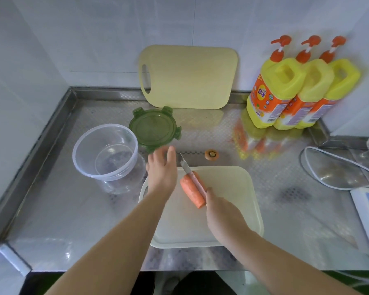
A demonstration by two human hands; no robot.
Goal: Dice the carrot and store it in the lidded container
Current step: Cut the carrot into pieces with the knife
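Carrot (191, 191) lies on our pale cutting board (232, 209), with the knife (186, 168) laid along its top. Our right hand (222, 211) curls round the handle. Our left hand (162, 167), fingers loosely spread and holding nothing, hovers at the board's far left corner. Beyond sit the clear container (106, 152), the green lid (155, 128) and a cut stub (211, 154).

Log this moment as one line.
stage: cutting, carrot undiced | right hand: grips knife along carrot | left hand: open, beside carrot | container: empty, lid off
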